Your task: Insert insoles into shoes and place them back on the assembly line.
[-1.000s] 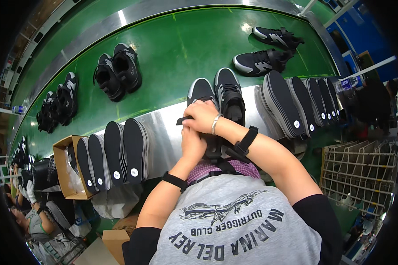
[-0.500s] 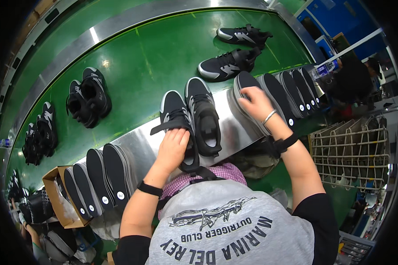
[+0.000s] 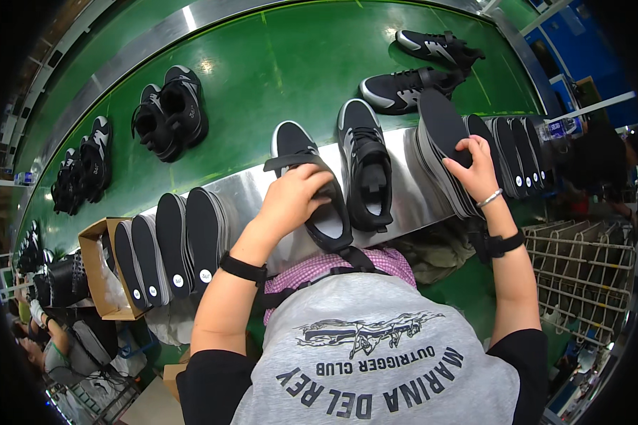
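Two black-and-grey sneakers stand side by side in front of me: a left shoe [image 3: 295,139] and a right shoe [image 3: 361,134]. My left hand [image 3: 294,197] is closed over the left shoe's opening at the tongue, next to its loose strap [image 3: 280,162]. The pale inside of this shoe shows below my fingers. To the right, my right hand [image 3: 473,168] pinches the edge of a black insole [image 3: 443,126] on top of a stack. This insole is tilted up from the stack [image 3: 432,166] beneath it.
More insole stacks stand at the right [image 3: 505,145] and left [image 3: 209,234], beside an open cardboard box [image 3: 106,273]. Other sneaker pairs rest on the green surface [image 3: 276,64], at far right [image 3: 404,92] and left [image 3: 170,113]. A wire rack [image 3: 581,276] stands at right; a person sits lower left.
My right hand has gone from reaching over the stack to gripping an insole and lifting it. My left hand has shifted up over the left shoe's opening. The whole view has turned slightly.
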The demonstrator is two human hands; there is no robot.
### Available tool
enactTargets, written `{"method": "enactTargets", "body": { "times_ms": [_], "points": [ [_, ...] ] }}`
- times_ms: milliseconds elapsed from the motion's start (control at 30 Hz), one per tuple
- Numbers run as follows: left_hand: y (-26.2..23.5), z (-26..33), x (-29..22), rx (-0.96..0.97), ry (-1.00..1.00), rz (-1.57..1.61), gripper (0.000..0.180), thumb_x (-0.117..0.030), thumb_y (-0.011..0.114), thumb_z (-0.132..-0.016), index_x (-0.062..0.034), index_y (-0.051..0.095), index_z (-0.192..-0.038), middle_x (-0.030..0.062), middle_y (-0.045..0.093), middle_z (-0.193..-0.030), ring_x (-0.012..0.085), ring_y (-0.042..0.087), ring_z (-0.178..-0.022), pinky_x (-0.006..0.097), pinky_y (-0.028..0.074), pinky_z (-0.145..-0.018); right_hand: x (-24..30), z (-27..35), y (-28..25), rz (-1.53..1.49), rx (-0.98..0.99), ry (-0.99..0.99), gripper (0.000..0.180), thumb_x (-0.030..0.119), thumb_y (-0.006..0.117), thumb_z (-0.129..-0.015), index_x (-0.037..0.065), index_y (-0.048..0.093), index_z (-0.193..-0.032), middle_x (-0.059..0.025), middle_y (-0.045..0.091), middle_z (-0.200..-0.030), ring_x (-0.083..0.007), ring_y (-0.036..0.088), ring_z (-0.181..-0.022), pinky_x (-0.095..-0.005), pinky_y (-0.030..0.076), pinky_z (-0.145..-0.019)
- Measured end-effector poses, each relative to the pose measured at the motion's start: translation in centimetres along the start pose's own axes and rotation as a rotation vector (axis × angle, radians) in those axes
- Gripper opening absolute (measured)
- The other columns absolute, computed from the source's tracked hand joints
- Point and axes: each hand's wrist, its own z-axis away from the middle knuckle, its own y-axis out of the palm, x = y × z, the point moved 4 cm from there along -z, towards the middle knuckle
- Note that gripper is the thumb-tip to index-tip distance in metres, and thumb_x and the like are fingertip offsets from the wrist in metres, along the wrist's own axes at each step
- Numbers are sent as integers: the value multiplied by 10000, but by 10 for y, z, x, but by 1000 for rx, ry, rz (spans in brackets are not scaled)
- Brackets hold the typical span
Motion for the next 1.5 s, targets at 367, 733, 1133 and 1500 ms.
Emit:
{"method": "enactTargets", "body": {
  "times_ms": [367,733,1133,1500],
  "points": [
    [11,-8,42,-128,-321,200,286,-273,595,-706,1,633,-778,175,605,-686,299,590,-616,324,466,-590,182,43,36,348,699,-686,92,130,562,-666,48,603,-667,-85,549,-837,-221,585,-620,-328,473,-541],
    [20,6,53,-24,-645,535,297,-249,524,-776,39,570,-717,129,551,-581,208,536,-506,321,417,-502,193,55,90,406,908,-294,427,360,624,-674,48,514,-944,-138,506,-965,-261,537,-884,-407,404,-739],
    [39,9,62,-168,-500,477,284,-250,526,-789,28,569,-746,99,546,-624,187,500,-577,302,393,-552,185,50,155,376,911,-329,168,120,533,-694,19,636,-781,-173,586,-872,-289,583,-818,-354,481,-669],
    [33,9,53,-157,-512,417,275,-239,532,-793,34,561,-776,92,551,-632,134,486,-576,278,391,-554,181,46,184,577,1214,-177,224,130,533,-741,86,642,-932,-112,608,-977,-240,585,-914,-315,474,-745]
  ]
}}
